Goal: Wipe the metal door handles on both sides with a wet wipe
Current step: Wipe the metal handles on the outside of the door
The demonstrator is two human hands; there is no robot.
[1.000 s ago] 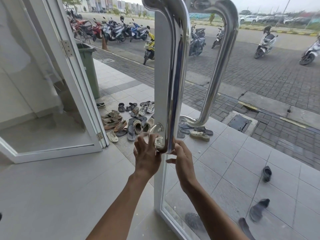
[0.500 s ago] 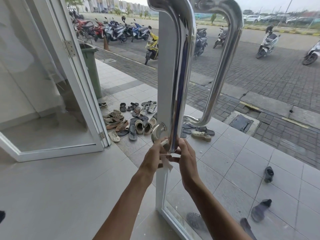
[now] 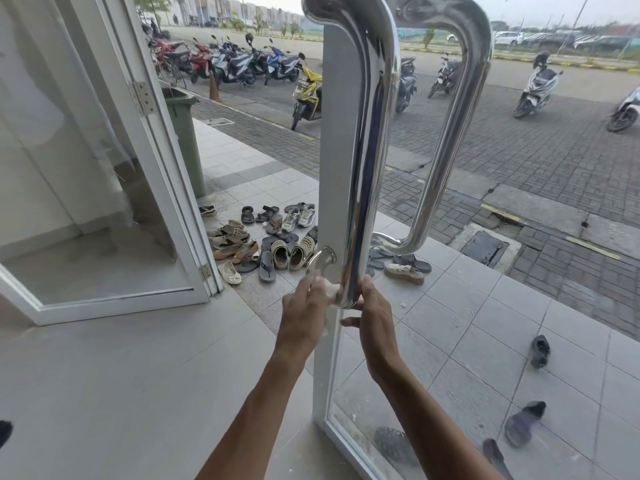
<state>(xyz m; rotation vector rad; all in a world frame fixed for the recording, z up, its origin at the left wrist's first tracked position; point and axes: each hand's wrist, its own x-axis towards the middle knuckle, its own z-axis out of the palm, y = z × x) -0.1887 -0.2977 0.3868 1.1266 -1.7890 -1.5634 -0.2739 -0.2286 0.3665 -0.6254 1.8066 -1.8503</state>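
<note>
Landmark: near handle (image 3: 367, 161), polished metal, upright on the white door frame (image 3: 332, 188). Left hand (image 3: 304, 313) at its lower bend, grip closed on a white wet wipe (image 3: 331, 289), pressed against the bend just below the round mounting flange (image 3: 323, 259). Right hand (image 3: 372, 317) on the opposite side of the same bend, fingers curled against the tube; whether it pinches the wipe, cannot tell. Far handle (image 3: 450, 140) beyond the glass, untouched. Shoes (image 3: 263, 240) lie on tiles behind the near handle.

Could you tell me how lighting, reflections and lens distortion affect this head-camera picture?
Head view: soft overcast daylight, no hard shadows; the near handle mirrors its surroundings in bright streaks; wide-angle bending curves the door frame; the wipe and both hands stay reasonably sharp.
</note>
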